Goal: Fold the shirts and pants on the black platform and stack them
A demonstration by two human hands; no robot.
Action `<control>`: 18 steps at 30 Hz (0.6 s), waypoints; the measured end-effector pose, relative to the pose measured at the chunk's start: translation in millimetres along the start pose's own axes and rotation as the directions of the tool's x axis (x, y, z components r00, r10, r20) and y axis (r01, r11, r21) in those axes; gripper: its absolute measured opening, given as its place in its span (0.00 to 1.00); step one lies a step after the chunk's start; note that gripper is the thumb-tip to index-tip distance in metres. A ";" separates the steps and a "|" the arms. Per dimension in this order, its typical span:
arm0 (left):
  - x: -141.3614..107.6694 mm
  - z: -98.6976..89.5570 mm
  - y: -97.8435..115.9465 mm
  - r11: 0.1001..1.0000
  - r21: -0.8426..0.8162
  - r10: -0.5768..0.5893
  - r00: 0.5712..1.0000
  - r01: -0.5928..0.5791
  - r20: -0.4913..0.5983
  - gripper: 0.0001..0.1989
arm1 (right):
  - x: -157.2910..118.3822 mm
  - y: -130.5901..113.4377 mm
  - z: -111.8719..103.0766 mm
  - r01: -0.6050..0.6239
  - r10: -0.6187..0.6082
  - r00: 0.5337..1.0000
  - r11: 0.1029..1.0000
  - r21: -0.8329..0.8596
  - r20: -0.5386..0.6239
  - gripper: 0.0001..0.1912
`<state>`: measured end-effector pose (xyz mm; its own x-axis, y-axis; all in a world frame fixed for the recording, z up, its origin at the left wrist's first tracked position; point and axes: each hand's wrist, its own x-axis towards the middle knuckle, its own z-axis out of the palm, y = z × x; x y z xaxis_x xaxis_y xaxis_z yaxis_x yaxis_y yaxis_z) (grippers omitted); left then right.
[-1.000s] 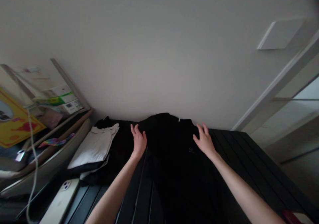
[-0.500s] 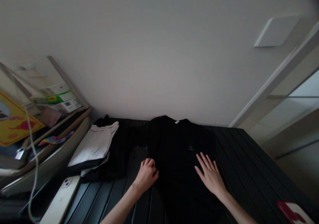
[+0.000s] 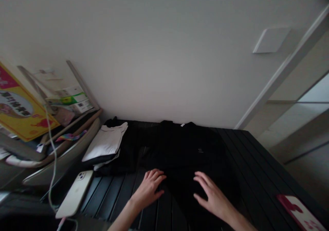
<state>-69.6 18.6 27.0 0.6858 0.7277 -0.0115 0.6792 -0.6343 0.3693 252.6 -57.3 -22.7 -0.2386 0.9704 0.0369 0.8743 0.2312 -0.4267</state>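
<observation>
- A black short-bodied cloth top with a small pale chest print (image 3: 200,150), the black shirt (image 3: 190,138), is lying on the dark slatted table (image 3: 253,155), its collar and white label (image 3: 182,125) pointing to the far side, by the wall.
- The person's left hand (image 3: 150,185) is hovering or resting at the shirt's left edge, thumb parted from loosely bent fingers, grasping nothing visible; firm contact I cannot tell.
- The right hand (image 3: 209,193) is staying released over the near right part, thumb and curved fingers apart.
- Laying out is looking mostly done: the upper part is appearing fairly flat.
- The shirt is lying unfolded; perhaps some straightening is remaining at the near end, though black on black is hiding the hem.
- Left of it, a folded stack topped with pale grey cloth (image 3: 106,142) is sitting neatly, seemingly finished.
- A white phone (image 3: 75,195) is lying near left.
</observation>
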 end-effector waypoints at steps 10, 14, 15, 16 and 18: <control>12.5 -2.0 7.6 0.975 -0.191 -0.143 0.975 0.110 -0.169 0.16 | -27.7 -41.9 -21.3 -0.038 0.027 0.981 0.998 0.056 0.192 0.26; -16.8 -37.3 -4.3 0.848 -0.530 -0.269 0.839 -0.026 -0.472 0.16 | -43.7 -26.0 -93.5 -0.147 0.115 0.980 0.969 0.200 0.163 0.15; -24.6 -43.3 -8.5 0.815 -0.576 -0.287 0.827 -0.054 -0.484 0.17 | -49.2 -21.9 -107.3 -0.171 0.127 0.972 0.958 0.229 0.196 0.14; -31.3 -47.3 -12.7 0.794 -0.606 -0.296 0.836 -0.054 -0.462 0.19 | -54.1 -17.9 -117.8 -0.195 0.125 0.956 0.947 0.257 0.265 0.13; -39.1 -49.6 -19.1 0.791 -0.611 -0.279 0.909 0.034 -0.310 0.23 | -58.6 -10.1 -127.5 -0.269 0.098 0.871 0.916 0.299 0.482 0.12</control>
<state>-122.4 15.2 66.4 0.3527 0.9193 0.1744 0.4007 -0.3168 0.8597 311.6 -107.7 94.7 -0.3255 0.8342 -0.4452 0.7384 -0.0698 -0.6708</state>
